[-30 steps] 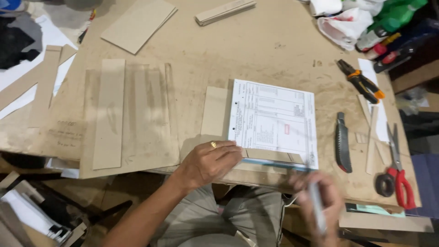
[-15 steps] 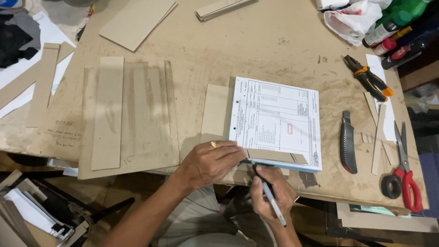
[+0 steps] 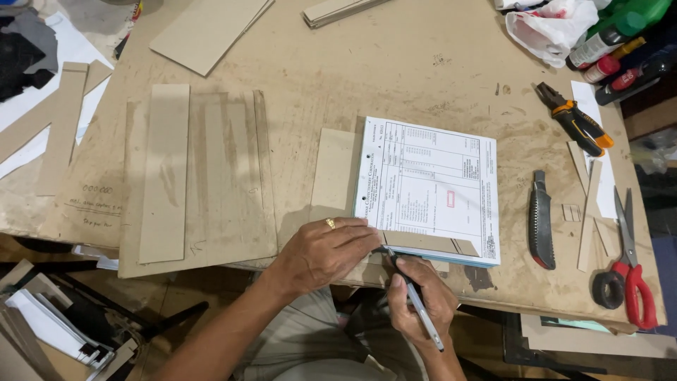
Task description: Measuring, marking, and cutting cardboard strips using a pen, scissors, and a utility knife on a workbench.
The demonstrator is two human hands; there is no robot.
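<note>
1. The printed pad (image 3: 429, 189) lies on the table (image 3: 395, 63) near its front edge, and everything else is easiest placed from it.
2. A narrow cardboard strip (image 3: 427, 243) lies along the pad's near edge. The left hand (image 3: 326, 254), a ring on one finger, presses flat on the strip's left end with its fingers stretched out, gripping nothing.
3. The right hand (image 3: 417, 300) sits just below the pad's near edge, its fingers closed around a pen (image 3: 416, 302) whose tip meets the strip beside the left fingertips.
4. Tucked under the pad's left side is a small cardboard piece (image 3: 333, 173). Farther left lies a big cardboard sheet (image 3: 226, 190) with a long pale strip (image 3: 165, 173) on top.
5. Right of the pad lies a utility knife (image 3: 541, 220), then thin cardboard offcuts (image 3: 587, 212), then red-handled scissors (image 3: 630, 268) beside a roll of black tape (image 3: 607, 290).
6. Up and right of the pad are orange-handled pliers (image 3: 575, 127), and past them, bottles (image 3: 606, 49) and a crumpled plastic bag (image 3: 546, 32) in the corner.
7. Nothing blocks the strip except the two hands themselves.
8. A second ago the right hand hung below the table edge with the pen pointing down; now it has come up so the tip touches the strip. The left hand has stayed put.
</note>
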